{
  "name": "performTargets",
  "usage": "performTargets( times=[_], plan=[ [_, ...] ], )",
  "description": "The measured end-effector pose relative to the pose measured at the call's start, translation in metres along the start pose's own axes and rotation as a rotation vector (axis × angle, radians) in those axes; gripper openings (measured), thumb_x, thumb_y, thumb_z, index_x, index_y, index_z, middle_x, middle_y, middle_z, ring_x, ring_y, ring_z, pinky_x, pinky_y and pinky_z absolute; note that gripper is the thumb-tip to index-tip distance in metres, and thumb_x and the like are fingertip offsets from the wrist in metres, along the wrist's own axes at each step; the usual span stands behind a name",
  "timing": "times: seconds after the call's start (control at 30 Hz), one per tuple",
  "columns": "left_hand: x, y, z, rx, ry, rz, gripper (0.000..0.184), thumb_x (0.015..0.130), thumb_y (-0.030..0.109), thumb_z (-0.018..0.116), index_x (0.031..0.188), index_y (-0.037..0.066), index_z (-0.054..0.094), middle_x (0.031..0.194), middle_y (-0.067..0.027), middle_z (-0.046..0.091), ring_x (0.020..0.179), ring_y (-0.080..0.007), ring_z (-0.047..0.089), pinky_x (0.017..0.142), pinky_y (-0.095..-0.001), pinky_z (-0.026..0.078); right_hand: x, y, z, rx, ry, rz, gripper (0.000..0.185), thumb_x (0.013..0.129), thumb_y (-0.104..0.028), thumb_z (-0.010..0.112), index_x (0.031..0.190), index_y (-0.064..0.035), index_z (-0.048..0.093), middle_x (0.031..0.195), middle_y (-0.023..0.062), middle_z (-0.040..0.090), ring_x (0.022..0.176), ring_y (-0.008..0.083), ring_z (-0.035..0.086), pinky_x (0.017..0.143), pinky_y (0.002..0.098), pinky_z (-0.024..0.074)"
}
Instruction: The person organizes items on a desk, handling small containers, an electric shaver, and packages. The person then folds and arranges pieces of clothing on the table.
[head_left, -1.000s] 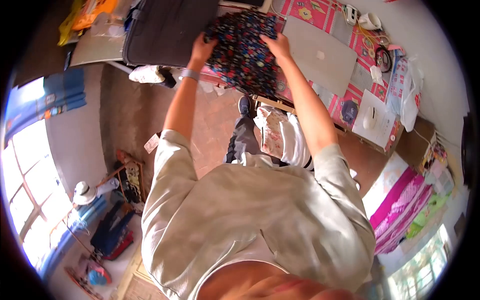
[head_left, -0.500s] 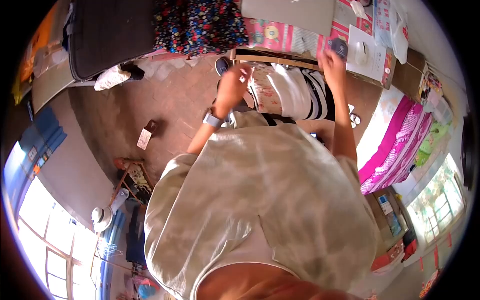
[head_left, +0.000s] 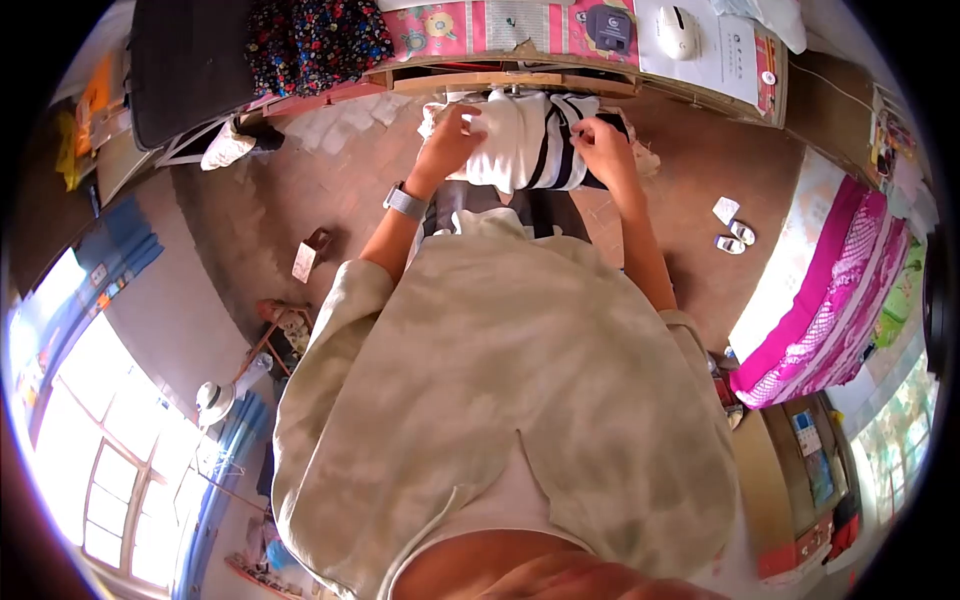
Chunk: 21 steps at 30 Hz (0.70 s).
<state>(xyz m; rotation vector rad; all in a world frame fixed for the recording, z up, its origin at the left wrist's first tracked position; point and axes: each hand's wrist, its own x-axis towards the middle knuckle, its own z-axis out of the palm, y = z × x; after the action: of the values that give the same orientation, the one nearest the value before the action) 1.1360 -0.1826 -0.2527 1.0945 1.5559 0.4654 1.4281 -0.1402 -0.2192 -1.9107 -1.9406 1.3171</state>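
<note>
A pile of folded clothes lies in front of me beside the table edge, with a white garment (head_left: 507, 150) and black-and-white striped cloth (head_left: 553, 150) showing on top. Over the left part of the white garment is my left hand (head_left: 450, 145), its fingers bent and slightly apart; a wristwatch (head_left: 406, 202) is on that wrist. My right hand (head_left: 606, 155) is at the right side, its fingertips pinched together on the striped cloth. Under the clothes, what supports them is mostly hidden.
Ahead, the table with pink patterned cover (head_left: 470, 30) holds a dark square item (head_left: 610, 28), a white mouse (head_left: 677, 32) and dark floral cloth (head_left: 320, 50). A wooden drawer front (head_left: 500, 82) juts below. Slippers (head_left: 737, 236) and a small box (head_left: 312, 255) lie on the floor.
My right hand has left the dark square item, which now rests on the table, and come down to the clothes. My left hand has moved over the white garment. The view has shifted right.
</note>
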Motion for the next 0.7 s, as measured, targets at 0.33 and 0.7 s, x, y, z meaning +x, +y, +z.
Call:
performTargets(
  times=[0.33,0.7],
  plan=[
    [-0.091,0.063,-0.065,-0.920,0.074,0.036,0.036,0.099,0.008,0.056,0.133,0.003,0.046,0.110,-0.0116,0.065,0.097,-0.0173,0.065,0.084,-0.0317,0.055,-0.051,0.019,-0.042,1.565,0.122,-0.022,0.013,0.099,-0.008,0.059,0.112,-0.0048,0.058,0.094,0.0014,0.058,0.078,0.0097,0.055,0.069,0.0274,0.0507],
    [-0.154,-0.001,-0.008,-1.155,0.418,0.011,0.022,0.099,0.004,0.055,0.120,0.009,0.052,0.120,-0.0045,0.060,0.106,-0.0126,0.056,0.090,-0.0267,0.047,-0.134,-0.029,0.008,1.124,0.490,0.066,0.015,0.104,-0.014,0.051,0.116,-0.0063,0.052,0.094,0.0022,0.047,0.060,0.0073,0.041,0.052,0.0242,0.0359]
  ],
)
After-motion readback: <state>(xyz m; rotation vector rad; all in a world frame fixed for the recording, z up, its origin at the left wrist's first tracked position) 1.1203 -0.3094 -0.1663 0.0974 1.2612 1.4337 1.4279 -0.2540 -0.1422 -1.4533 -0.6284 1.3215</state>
